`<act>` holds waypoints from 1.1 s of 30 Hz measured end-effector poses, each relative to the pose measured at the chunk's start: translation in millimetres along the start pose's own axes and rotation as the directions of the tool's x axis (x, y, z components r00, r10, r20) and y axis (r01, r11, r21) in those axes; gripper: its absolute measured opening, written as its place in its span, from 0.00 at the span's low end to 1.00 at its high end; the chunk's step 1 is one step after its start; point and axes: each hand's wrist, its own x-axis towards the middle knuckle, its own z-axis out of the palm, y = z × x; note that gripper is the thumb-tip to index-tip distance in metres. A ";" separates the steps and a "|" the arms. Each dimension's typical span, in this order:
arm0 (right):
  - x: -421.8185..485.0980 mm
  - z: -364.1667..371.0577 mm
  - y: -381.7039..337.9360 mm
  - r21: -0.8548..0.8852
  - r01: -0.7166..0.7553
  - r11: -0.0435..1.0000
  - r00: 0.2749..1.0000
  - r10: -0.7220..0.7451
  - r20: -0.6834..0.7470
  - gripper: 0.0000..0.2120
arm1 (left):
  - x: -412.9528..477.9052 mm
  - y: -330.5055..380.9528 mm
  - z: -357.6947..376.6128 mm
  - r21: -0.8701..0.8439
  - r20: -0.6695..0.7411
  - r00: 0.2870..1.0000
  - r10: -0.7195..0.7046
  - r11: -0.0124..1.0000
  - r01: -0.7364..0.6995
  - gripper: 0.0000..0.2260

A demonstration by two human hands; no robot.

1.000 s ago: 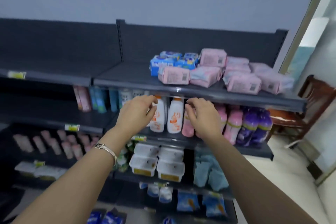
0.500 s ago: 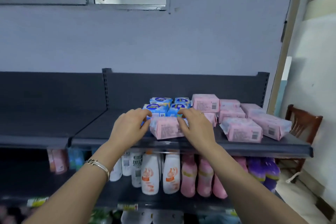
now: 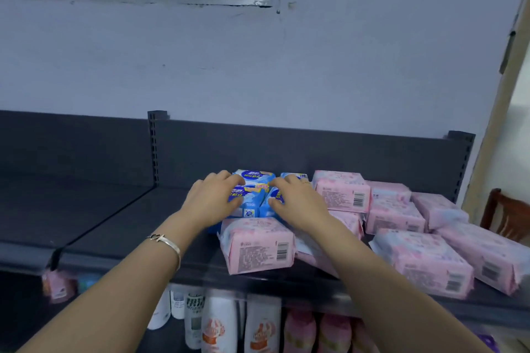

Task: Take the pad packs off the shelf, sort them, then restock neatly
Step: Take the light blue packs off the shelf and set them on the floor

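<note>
Both hands have been lifted off the front pink pack [image 3: 258, 243], which was pinched between them half a second ago, and carried back toward 12 o'clock onto the blue pad packs [image 3: 253, 190]. The shelf is now seen from closer.

At 9 o'clock a dark grey shelf [image 3: 120, 226] is seen, divided by a slotted upright [image 3: 155, 149]. A silver bracelet [image 3: 166, 242] is worn on the left wrist. The left hand [image 3: 213, 200] is laid on the left side of the blue pad packs, with its fingers curled over their top and its thumb pressed against the front face, so that the near left pack is gripped.

The blue pad packs are clustered in the middle of the shelf, toward its back panel; how many are there cannot be told. Just at 6 o'clock of them the front pink pack is stood near the shelf edge, barcode face toward the camera, held by neither hand.

The right hand [image 3: 299, 203] is set on the right side of the blue cluster, with fingers bent over the top and thumb tucked against the near face, so that the pack there is grasped. A ring [image 3: 304, 181] is worn on one finger.

From 3 to 4 o'clock of that hand the other pink packs [image 3: 395, 215] are spread loosely over the shelf, some overlapping. Under the shelf, at 6 o'clock, white and pink bottles [image 3: 218, 324] are lined up. A wooden chair [image 3: 502, 218] is glimpsed at the far right.
</note>
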 end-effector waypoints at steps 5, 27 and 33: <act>43.4 13.5 24.5 -0.020 0.041 0.999 0.973 -0.035 0.227 0.23 | 42.8 5.4 24.3 -0.050 0.261 0.947 -0.185 0.977 0.205 0.26; 93.9 32.4 -8.3 -0.066 -0.044 0.997 0.900 0.068 0.431 0.18 | 28.7 -42.1 27.6 0.059 0.294 0.767 -0.570 0.812 0.581 0.28; 85.2 -3.5 17.0 0.099 0.031 0.995 0.743 -0.089 0.663 0.36 | 38.0 -36.3 30.7 0.019 0.342 0.822 -0.456 0.878 0.479 0.24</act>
